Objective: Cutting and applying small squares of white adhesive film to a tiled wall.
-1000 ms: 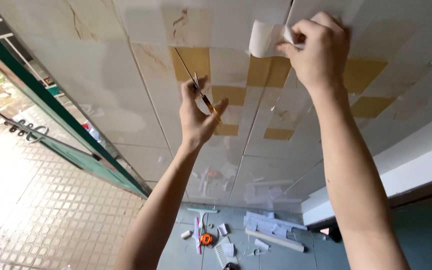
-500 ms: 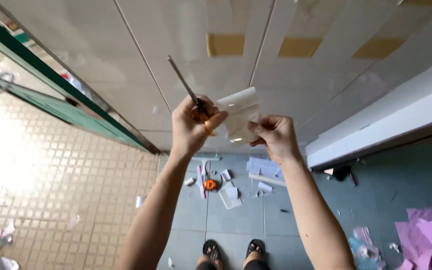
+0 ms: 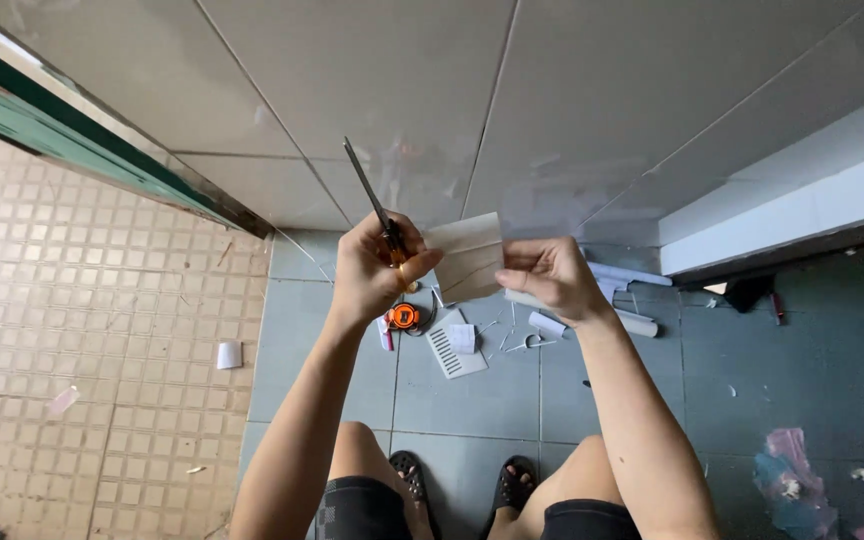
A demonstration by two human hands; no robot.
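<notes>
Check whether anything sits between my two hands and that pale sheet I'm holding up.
Nothing visible does. The left hand and the right hand both grip the pale sheet directly; the left hand also holds a thin blade pointing up, clear of the sheet.

Tiled room under renovation: grey floor tiles, glossy wall tiles, scattered offcuts, tape measure.

Bright daylight floods in from the left, washing out the tan tiled floor; glossy wall tiles show soft glare, and edges bend with wide-angle distortion.
</notes>
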